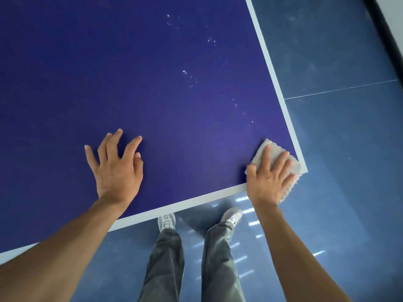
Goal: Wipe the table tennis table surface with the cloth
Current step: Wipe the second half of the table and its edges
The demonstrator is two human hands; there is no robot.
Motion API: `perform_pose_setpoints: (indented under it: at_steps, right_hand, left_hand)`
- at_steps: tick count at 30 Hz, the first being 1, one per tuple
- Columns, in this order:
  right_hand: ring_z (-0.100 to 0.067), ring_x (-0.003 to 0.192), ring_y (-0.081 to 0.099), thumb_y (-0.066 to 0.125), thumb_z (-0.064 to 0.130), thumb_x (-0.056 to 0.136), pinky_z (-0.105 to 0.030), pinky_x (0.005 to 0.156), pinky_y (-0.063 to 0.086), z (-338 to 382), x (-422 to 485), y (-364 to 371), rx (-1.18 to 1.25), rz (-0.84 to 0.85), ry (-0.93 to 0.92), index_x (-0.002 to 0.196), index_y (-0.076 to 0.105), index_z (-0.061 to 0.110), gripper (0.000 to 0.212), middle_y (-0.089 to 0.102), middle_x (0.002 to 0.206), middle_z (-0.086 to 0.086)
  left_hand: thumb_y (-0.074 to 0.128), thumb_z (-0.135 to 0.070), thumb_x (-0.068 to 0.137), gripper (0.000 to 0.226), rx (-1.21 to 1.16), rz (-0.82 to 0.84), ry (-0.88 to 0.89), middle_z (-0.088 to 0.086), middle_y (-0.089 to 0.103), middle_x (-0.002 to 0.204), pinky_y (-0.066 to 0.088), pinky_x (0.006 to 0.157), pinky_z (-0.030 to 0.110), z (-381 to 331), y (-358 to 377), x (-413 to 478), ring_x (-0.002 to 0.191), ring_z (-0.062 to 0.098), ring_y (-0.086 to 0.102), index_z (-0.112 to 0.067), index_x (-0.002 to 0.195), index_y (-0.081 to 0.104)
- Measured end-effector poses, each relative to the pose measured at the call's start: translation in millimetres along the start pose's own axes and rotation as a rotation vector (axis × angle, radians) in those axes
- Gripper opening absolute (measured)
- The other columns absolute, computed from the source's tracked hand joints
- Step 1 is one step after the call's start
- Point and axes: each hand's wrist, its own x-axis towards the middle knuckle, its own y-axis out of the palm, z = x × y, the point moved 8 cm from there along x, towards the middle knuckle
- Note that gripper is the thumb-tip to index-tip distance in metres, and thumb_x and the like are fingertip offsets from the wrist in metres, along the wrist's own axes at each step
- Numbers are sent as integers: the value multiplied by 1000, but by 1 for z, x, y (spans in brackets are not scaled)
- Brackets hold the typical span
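Observation:
The dark blue table tennis table (pixel 152 83) fills the upper left of the head view, edged with a white line. A folded pale cloth (pixel 290 164) lies on its near right corner. My right hand (pixel 269 177) presses flat on the cloth with straight, spread fingers; part of the cloth hangs past the table edge. My left hand (pixel 116 166) rests on the bare surface near the front edge, fingers spread and slightly bent, holding nothing. Small white specks (pixel 189 77) dot the surface in a trail toward the cloth.
Glossy blue floor (pixel 338 127) lies right of and below the table. My legs in grey trousers and pale shoes (pixel 166 222) stand just in front of the table's near edge. A dark wall base (pixel 388 25) runs along the top right.

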Motion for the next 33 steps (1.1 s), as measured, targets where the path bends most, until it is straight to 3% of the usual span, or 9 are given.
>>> perform_pose_setpoints:
  at_steps: [5, 8, 12, 16, 18, 22, 26, 30, 33]
  right_hand:
    - [-40, 159, 8, 29, 48, 95, -67, 124, 3, 84, -33, 18, -82, -25, -559, 164, 24, 31, 72, 10, 172, -17]
    - [-36, 160, 11, 40, 49, 98, -68, 123, 12, 69, -50, 26, -140, -40, -789, 163, 27, 33, 69, 16, 172, -13]
    - [-36, 158, 19, 36, 48, 94, -68, 123, 14, 20, 3, 4, -102, -70, -576, 164, 25, 19, 76, 22, 171, -13]
    - [-30, 160, 0, 20, 50, 89, -66, 123, 1, 35, 76, -16, 65, -28, -229, 166, 11, 16, 85, 6, 174, -9]
    - [-30, 160, -6, 22, 47, 90, -66, 122, -3, 67, 98, -18, 118, -11, -191, 166, 7, 17, 83, 0, 174, -9]
    - [-32, 160, -4, 25, 49, 95, -64, 125, -4, 126, 74, -7, 0, 13, -544, 167, 7, 19, 80, -1, 174, -9]
    - [-34, 160, 7, 37, 51, 99, -65, 125, 10, 98, 30, 4, -156, 19, -919, 166, 20, 18, 76, 12, 173, -11]
    - [-37, 159, 15, 38, 52, 96, -67, 123, 16, 70, 63, -8, -205, 10, -943, 163, 29, 16, 76, 19, 171, -14]
    - [-37, 159, 9, 28, 51, 96, -67, 124, 5, 109, 110, -16, -161, 22, -778, 166, 20, 17, 78, 12, 173, -14]
  left_hand:
    - [56, -25, 100, 41, -43, 57, 13, 16, 38, 158, 9, 120, 72, -49, 13, 10, 148, 39, 34, -25, 141, 55]
    - [57, -28, 101, 43, -42, 95, -26, 16, 34, 161, 8, 120, 74, -68, 23, 29, 151, 39, 28, -27, 143, 54]
    - [48, -34, 103, 44, -21, 164, -108, 16, 29, 164, 5, 119, 74, -75, 39, 50, 154, 37, 21, -30, 146, 50]
    - [48, -35, 102, 43, 16, 149, -130, 16, 31, 162, 7, 119, 75, -76, 47, 49, 153, 38, 22, -31, 145, 48]
    - [48, -36, 101, 42, 21, 135, -135, 15, 32, 160, 9, 119, 75, -75, 49, 50, 152, 38, 24, -31, 143, 48]
    - [40, -42, 99, 45, 46, 126, -141, 15, 35, 159, 10, 120, 72, -76, 49, 50, 151, 37, 27, -32, 142, 49]
    - [39, -43, 97, 47, 60, 145, -148, 14, 35, 158, 11, 121, 72, -75, 49, 51, 151, 37, 27, -33, 142, 49]
    - [40, -43, 97, 46, 85, 171, -145, 14, 34, 158, 10, 121, 72, -78, 49, 53, 150, 38, 28, -32, 141, 50]
    - [39, -44, 97, 47, 111, 187, -146, 12, 32, 159, 11, 121, 72, -74, 51, 52, 151, 36, 27, -34, 142, 50]
